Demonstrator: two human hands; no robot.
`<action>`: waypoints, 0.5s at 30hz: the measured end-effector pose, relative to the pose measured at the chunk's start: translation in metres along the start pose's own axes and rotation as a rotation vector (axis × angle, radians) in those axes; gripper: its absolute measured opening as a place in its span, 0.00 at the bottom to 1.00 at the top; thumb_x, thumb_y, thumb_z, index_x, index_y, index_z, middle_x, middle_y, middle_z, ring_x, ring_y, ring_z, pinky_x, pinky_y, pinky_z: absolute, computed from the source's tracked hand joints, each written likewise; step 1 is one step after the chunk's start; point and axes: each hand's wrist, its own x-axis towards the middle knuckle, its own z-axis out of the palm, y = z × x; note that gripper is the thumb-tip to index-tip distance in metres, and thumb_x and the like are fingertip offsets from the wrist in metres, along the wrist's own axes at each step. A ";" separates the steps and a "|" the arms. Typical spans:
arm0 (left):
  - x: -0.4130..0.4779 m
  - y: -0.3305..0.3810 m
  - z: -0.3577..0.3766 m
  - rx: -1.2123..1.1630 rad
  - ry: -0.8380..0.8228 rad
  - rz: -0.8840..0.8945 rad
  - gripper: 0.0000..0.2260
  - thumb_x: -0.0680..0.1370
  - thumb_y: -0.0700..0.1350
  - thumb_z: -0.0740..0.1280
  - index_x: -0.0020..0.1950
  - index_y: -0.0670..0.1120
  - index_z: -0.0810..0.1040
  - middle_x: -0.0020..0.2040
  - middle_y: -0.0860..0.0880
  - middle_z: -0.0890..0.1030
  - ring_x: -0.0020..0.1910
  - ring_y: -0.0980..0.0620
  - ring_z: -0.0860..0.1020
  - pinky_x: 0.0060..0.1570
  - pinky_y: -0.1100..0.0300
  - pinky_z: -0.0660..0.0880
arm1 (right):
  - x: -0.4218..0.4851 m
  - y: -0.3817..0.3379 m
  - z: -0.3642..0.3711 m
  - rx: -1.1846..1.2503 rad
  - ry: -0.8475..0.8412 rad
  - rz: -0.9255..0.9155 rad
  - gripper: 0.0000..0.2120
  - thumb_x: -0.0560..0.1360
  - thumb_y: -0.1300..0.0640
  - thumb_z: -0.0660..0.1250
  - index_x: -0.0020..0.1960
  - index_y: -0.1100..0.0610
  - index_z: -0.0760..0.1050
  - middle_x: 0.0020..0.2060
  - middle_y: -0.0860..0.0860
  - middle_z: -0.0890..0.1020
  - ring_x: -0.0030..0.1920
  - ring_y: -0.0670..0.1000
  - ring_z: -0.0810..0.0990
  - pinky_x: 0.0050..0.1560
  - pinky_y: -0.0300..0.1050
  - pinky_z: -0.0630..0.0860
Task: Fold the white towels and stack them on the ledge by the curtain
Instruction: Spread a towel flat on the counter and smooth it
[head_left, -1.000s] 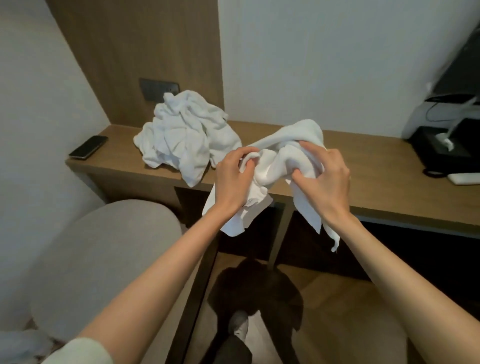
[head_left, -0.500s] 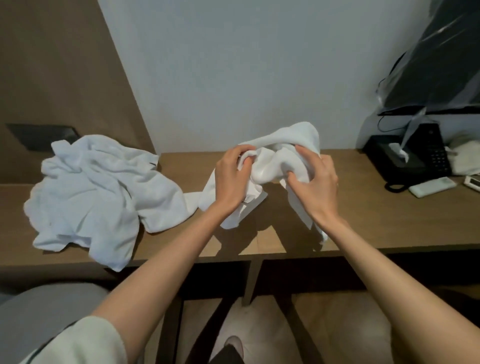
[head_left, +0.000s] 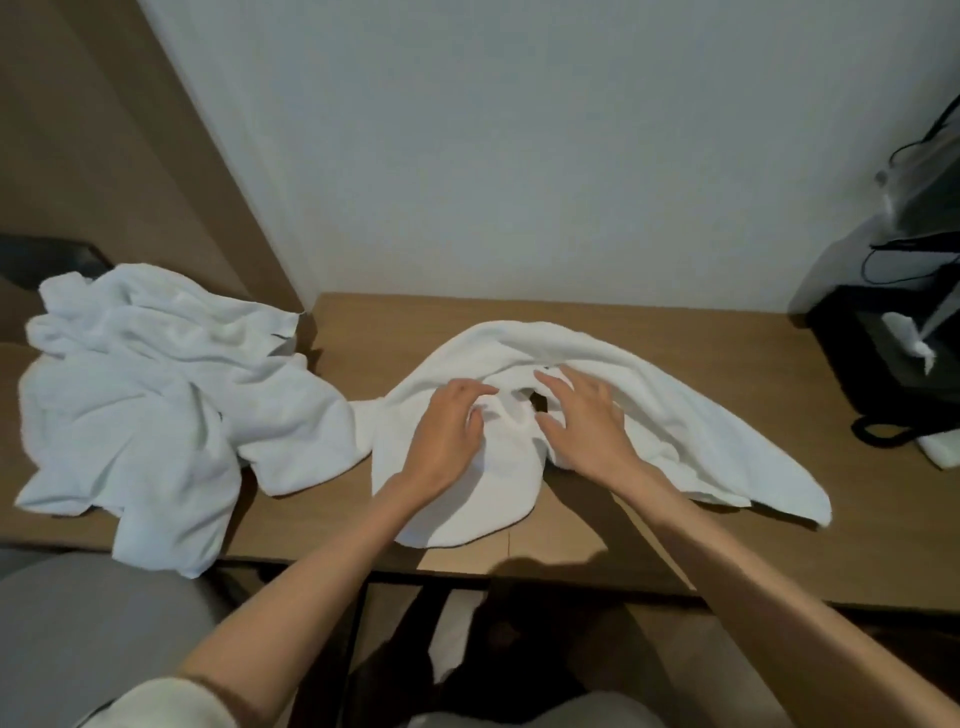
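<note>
Lowered from mid-air, towel (head_left: 675, 415) now lies rumpled on the desk (head_left: 857, 499) beside the pile (head_left: 156, 389); right hand (head_left: 587, 426) spreads flat, likely smoothing it for folding; left hand (head_left: 447, 436) rests bent-fingered, any pinch unclear.

The left hand (head_left: 447, 431) and right hand (head_left: 587, 421) are bare, as are both forearms. A pale cream-white sleeve (head_left: 156, 701), soft and loosely gathered, covers the left upper arm at 7 o'clock.
</note>
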 end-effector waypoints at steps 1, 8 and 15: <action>0.002 -0.003 -0.004 0.057 0.043 -0.004 0.14 0.80 0.37 0.59 0.63 0.45 0.75 0.63 0.47 0.74 0.63 0.51 0.70 0.60 0.66 0.63 | 0.007 -0.003 0.002 -0.011 -0.028 -0.035 0.23 0.80 0.50 0.58 0.74 0.45 0.61 0.76 0.50 0.57 0.76 0.56 0.51 0.73 0.59 0.54; -0.001 -0.053 -0.042 0.520 0.069 -0.192 0.19 0.80 0.36 0.58 0.71 0.43 0.68 0.72 0.44 0.67 0.72 0.42 0.63 0.71 0.49 0.56 | 0.053 -0.042 0.041 -0.108 -0.207 -0.305 0.24 0.80 0.48 0.58 0.75 0.42 0.58 0.78 0.50 0.50 0.77 0.55 0.45 0.73 0.61 0.44; -0.018 -0.125 -0.062 1.037 -0.336 -0.312 0.25 0.80 0.61 0.54 0.76 0.63 0.52 0.79 0.48 0.49 0.75 0.33 0.41 0.61 0.25 0.33 | 0.085 -0.079 0.096 -0.306 -0.367 -0.458 0.29 0.80 0.45 0.57 0.77 0.41 0.49 0.78 0.51 0.41 0.77 0.58 0.38 0.73 0.59 0.36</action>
